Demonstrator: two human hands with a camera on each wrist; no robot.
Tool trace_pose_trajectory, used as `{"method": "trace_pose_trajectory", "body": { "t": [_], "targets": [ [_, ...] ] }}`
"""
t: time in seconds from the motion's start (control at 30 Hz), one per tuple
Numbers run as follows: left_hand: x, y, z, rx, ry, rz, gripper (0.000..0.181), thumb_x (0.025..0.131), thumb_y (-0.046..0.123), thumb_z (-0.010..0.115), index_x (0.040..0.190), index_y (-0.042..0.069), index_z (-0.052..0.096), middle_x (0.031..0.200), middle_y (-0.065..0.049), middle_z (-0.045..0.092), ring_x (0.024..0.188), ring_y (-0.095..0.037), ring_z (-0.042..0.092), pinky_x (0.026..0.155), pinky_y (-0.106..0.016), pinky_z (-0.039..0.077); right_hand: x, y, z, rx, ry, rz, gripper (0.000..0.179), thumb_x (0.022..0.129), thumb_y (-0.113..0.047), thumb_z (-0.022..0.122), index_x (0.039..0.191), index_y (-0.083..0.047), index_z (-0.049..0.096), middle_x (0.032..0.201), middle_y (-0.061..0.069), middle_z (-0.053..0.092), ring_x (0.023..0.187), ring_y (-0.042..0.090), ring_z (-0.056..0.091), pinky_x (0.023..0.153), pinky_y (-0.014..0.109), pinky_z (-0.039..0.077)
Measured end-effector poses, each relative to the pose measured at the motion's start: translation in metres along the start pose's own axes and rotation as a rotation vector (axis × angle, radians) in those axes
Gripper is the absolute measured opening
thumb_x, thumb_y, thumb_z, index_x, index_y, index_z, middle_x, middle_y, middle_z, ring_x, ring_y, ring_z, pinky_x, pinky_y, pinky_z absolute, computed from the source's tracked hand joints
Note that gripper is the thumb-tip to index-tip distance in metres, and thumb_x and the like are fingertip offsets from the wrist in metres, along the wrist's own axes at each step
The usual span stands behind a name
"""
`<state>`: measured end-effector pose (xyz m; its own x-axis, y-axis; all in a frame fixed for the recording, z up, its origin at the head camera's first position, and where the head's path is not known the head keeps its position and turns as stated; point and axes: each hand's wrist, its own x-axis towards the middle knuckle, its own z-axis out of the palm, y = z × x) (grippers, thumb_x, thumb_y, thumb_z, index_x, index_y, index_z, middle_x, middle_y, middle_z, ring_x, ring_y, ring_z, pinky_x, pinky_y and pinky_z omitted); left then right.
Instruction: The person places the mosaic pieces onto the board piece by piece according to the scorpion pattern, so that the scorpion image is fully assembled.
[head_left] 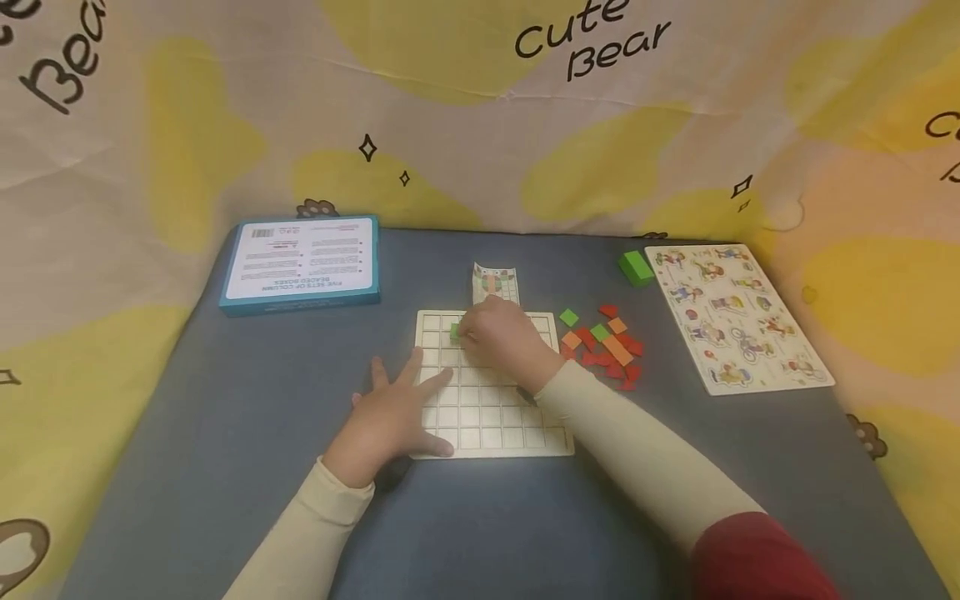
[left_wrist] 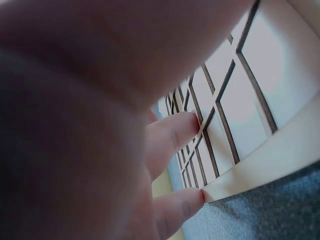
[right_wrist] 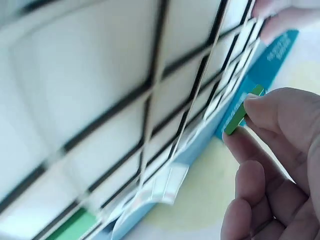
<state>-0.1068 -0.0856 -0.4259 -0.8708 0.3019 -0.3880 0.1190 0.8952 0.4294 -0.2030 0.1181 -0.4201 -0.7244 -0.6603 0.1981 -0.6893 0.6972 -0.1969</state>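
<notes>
A white grid board (head_left: 480, 437) lies on the table, its squares outlined by dark grooves. My left hand (head_left: 390, 417) rests over the board's left edge with fingers spread; in the left wrist view two fingertips touch the board. Above the board's top rows, my right hand (head_left: 506, 337) pinches a small green square tile (right_wrist: 244, 110) between thumb and index finger. Another green piece (right_wrist: 72, 226) sits in the grid by the far edge in the right wrist view. Just behind the board stands a small printed pattern card (head_left: 502, 283), its lower part overlapped by the right hand.
Loose red, orange and green tiles (head_left: 618, 348) are scattered right of the board. Behind them is a green block (head_left: 636, 268), beside a picture board (head_left: 742, 321) with figures. A blue-edged box (head_left: 300, 262) lies at the back left. Patterned cloth (head_left: 465, 117) hangs behind the table.
</notes>
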Motion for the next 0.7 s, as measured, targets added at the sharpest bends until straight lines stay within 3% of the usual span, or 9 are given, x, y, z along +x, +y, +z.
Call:
{"method": "trace_pose_trajectory", "body": {
  "t": [0.17,0.3,0.47,0.6,0.7],
  "targets": [
    [0.001,0.001,0.002,0.013,0.007,0.001,0.113,0.069,0.051,0.098,0.165,0.031,0.042,0.177,-0.015,0.007,0.149,-0.068,-0.007,0.101,-0.091,0.021,0.01,-0.007,0.012,-0.08,0.006,-0.022,0.025,0.089,0.003,0.067,0.079,-0.014,0.082,0.079,-0.003,0.076,0.072,0.022,0.065,0.069,0.038,0.052],
    [0.002,0.003,0.002,0.016,0.005,0.002,0.113,0.069,0.05,0.098,0.165,0.03,0.042,0.177,-0.015,0.007,0.149,-0.068,-0.007,0.101,-0.091,0.021,0.01,-0.009,0.016,-0.154,-0.041,0.002,0.024,0.09,-0.001,0.07,0.074,-0.016,0.078,0.071,-0.002,0.07,0.069,0.023,0.058,0.061,0.04,0.048],
    [0.001,0.005,0.001,0.018,-0.001,-0.007,0.114,0.069,0.05,0.098,0.165,0.03,0.041,0.177,-0.015,0.006,0.15,-0.068,-0.007,0.101,-0.09,0.02,0.005,-0.013,0.015,-0.205,-0.092,0.028,0.016,0.095,-0.008,0.073,0.085,-0.018,0.08,0.089,-0.001,0.076,0.081,0.025,0.061,0.08,0.047,0.055],
    [0.001,0.004,0.0,0.023,-0.008,-0.013,0.114,0.069,0.05,0.098,0.165,0.03,0.041,0.177,-0.016,0.005,0.15,-0.068,-0.006,0.102,-0.09,0.02,0.001,-0.015,0.012,-0.161,-0.118,0.064,0.014,0.099,-0.015,0.073,0.105,-0.021,0.084,0.114,0.0,0.077,0.099,0.026,0.063,0.095,0.05,0.052],
    [0.001,0.004,0.0,0.021,-0.007,-0.018,0.114,0.069,0.05,0.098,0.165,0.03,0.041,0.177,-0.016,0.004,0.15,-0.067,-0.007,0.102,-0.09,0.02,0.0,-0.014,0.01,-0.155,-0.134,0.078,0.018,0.102,-0.018,0.072,0.114,-0.023,0.084,0.121,-0.001,0.075,0.107,0.026,0.062,0.099,0.049,0.05]
  ]
}}
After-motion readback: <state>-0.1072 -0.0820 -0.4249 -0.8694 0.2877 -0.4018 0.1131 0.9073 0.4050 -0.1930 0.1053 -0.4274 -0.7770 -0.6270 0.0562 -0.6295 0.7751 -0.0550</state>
